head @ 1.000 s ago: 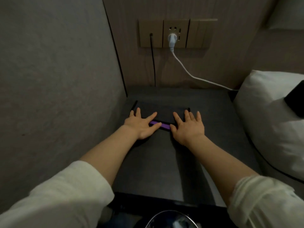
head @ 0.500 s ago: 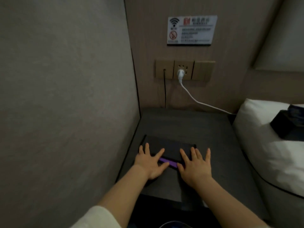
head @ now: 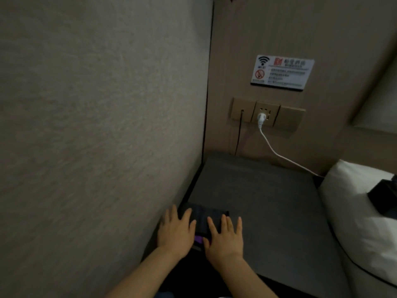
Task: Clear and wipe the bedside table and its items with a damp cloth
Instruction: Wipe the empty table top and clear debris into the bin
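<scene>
- Change from the earlier frames: both hands and the dark cloth (head: 211, 220) now sit at the near left corner of the bedside table (head: 268, 203), tight against the side wall (head: 96, 125); earlier they lay farther from the edge, and the cloth appeared wider.
- Left hand (head: 175, 233): fingers straight and slightly spread, palm down, pressing flat on the cloth's left end; nothing is gripped.
- Right hand (head: 224, 238): fingers straight and spread, palm down on the cloth's right end, outer fingers reaching onto the tabletop.
- Between the two thumbs, a purple strip (head: 199, 239) of the cloth shows at its near edge.
- Beyond the fingertips, the tabletop runs to the back wall.
- Above that: a socket panel (head: 267, 115) with a white plug (head: 261, 119), its cable (head: 279, 154) trailing right, and a Wi-Fi/no-smoking sign (head: 282, 72).
- Right of the right hand: a white pillow (head: 354, 207) bearing a dark object (head: 384, 198), not identifiable.
</scene>
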